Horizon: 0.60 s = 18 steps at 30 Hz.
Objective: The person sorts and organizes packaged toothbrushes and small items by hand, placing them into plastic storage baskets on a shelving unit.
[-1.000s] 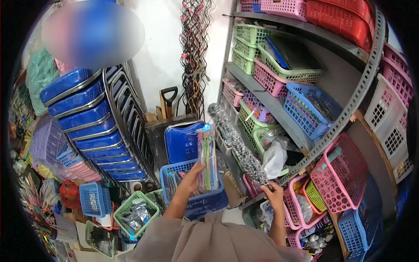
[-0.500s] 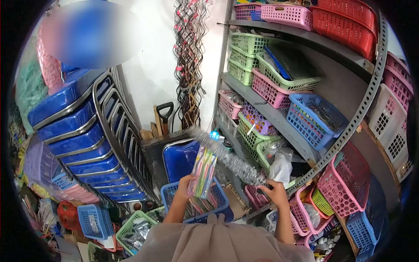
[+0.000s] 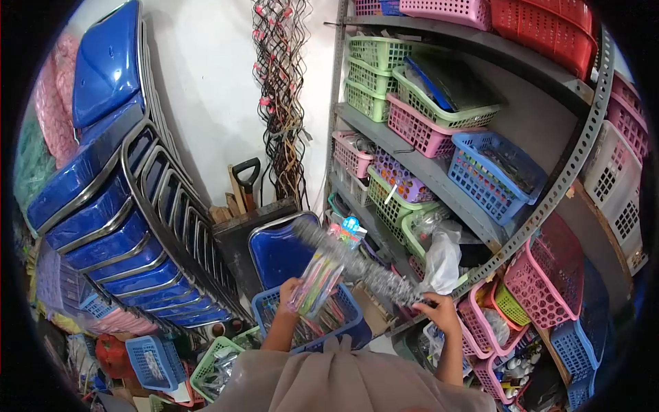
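My left hand [image 3: 291, 295] grips a clear pack of colourful long items [image 3: 317, 283], smeared by motion, above a blue basket [image 3: 353, 312] filled with more such packs. In my right hand [image 3: 438, 310] is the lower end of a grey fluffy duster [image 3: 371, 271], whose blurred far end slants up and left across the top of the pack. A small pink and blue packet [image 3: 349, 232] shows just behind the duster; what it rests on is hidden.
Stacked blue chairs [image 3: 117, 226] stand at the left, and another blue chair [image 3: 278, 254] is beyond the basket. Metal shelves [image 3: 419, 161] with plastic baskets rise at the right. A green basket [image 3: 199, 374] is at lower left.
The view has shifted, so shelves and chairs appear further left. The pack in my left hand is tilted more to the right, and the pink and blue packet shows more clearly.
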Available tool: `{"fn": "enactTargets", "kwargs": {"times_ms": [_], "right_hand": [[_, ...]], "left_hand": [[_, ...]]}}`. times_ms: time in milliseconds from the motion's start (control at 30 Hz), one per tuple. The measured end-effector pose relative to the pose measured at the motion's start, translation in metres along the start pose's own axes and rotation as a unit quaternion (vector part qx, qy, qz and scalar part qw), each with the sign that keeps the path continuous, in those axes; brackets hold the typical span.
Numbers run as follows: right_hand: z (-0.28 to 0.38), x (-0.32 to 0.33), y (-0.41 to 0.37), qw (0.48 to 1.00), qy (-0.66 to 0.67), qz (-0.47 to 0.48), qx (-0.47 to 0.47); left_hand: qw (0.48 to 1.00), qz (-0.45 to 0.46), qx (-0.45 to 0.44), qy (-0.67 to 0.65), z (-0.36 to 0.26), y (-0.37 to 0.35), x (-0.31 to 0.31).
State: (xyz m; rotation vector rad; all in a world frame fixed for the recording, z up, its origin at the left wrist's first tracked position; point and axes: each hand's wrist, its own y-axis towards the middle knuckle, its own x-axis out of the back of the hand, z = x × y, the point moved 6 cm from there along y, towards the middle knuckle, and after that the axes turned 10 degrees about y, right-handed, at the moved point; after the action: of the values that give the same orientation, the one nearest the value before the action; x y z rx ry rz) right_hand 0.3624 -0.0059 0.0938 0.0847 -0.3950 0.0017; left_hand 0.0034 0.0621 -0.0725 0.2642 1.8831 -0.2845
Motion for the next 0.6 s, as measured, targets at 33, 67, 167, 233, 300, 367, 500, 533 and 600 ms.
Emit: {"fn": "enactTargets", "kwargs": {"times_ms": [33,67,167,233,300,367,500,533,600], "right_hand": [[-0.016,0.002,0.006,0.998,-0.043,-0.021,0.035],[-0.03,0.005,0.012,0.993,-0.087,-0.041,0.072],[-0.016,-0.011,0.015,0.995,-0.062,0.048,0.054],[-0.011,-0.017,0.019,0.992,-0.057,0.069,0.094],[-0.022,-0.025,0.027,0.993,0.012,0.078,0.093],[-0.039,-0.026,0.035,0.997,0.023,0.067,0.037],[-0.006,-0.045,0.036,0.992,-0.009,0.1,0.082],[0.01,-0.053,0.033,0.983,-0.02,0.122,0.135],[0.0,-0.059,0.044,0.975,-0.021,0.144,0.17]], "left_hand": [[0.999,0.019,0.021,-0.025,0.003,-0.007,-0.015],[0.999,0.016,0.018,-0.027,0.002,-0.01,-0.012],[0.992,0.083,0.019,-0.09,-0.001,-0.015,-0.016],[0.989,0.14,-0.004,-0.056,-0.006,-0.022,-0.031],[0.996,0.085,-0.027,0.004,-0.008,-0.03,-0.048],[0.997,0.028,-0.05,0.059,-0.012,-0.033,-0.032],[0.996,-0.05,-0.07,0.031,-0.021,-0.039,0.018],[0.992,-0.078,-0.082,0.06,-0.027,-0.046,0.015],[0.992,-0.077,-0.084,0.056,-0.035,-0.055,0.022]]}}
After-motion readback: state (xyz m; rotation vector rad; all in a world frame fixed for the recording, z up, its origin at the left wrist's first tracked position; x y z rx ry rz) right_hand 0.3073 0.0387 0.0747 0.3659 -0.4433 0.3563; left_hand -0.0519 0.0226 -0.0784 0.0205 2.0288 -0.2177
